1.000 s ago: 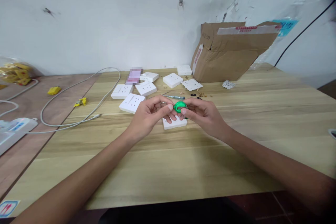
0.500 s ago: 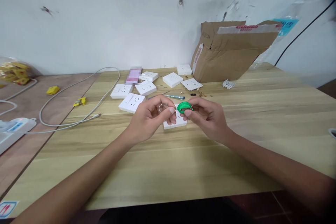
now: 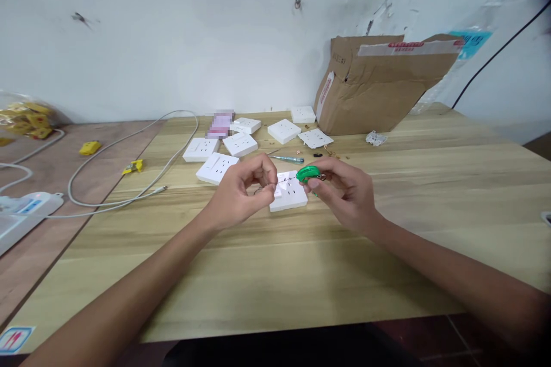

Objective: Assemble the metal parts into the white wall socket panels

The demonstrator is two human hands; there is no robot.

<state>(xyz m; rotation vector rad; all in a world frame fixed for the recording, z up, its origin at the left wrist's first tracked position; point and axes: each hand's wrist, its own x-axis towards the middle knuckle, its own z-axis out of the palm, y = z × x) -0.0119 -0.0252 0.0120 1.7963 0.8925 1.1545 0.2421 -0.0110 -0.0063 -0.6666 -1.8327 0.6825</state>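
Note:
Between thumb and fingers, my right hand (image 3: 346, 192) grips a small, rounded green key reel (image 3: 308, 172), with a metal clasp partly hidden by the fingers. A thin dark cord (image 3: 286, 180) runs from the reel to my left hand (image 3: 243, 188). The left fingers are closed in a pinch on the cord's end, where a metal ring (image 3: 258, 190) shows only in part. Both hands are above the table, over a white wall socket (image 3: 289, 199) that lies below the cord.
Several white sockets (image 3: 217, 168) lie on the wooden table (image 3: 267, 275), near a screwdriver (image 3: 287, 159) and small brass bits (image 3: 331, 153). A cardboard box (image 3: 383, 89) stands by the wall. On the left are a white cable (image 3: 116, 205), a power strip (image 3: 28, 212) and yellow pieces (image 3: 89, 148).
My hands have moved slightly apart, and a length of cord now shows between the left fingers and the green reel. The reel has tilted, and the ring is more hidden.

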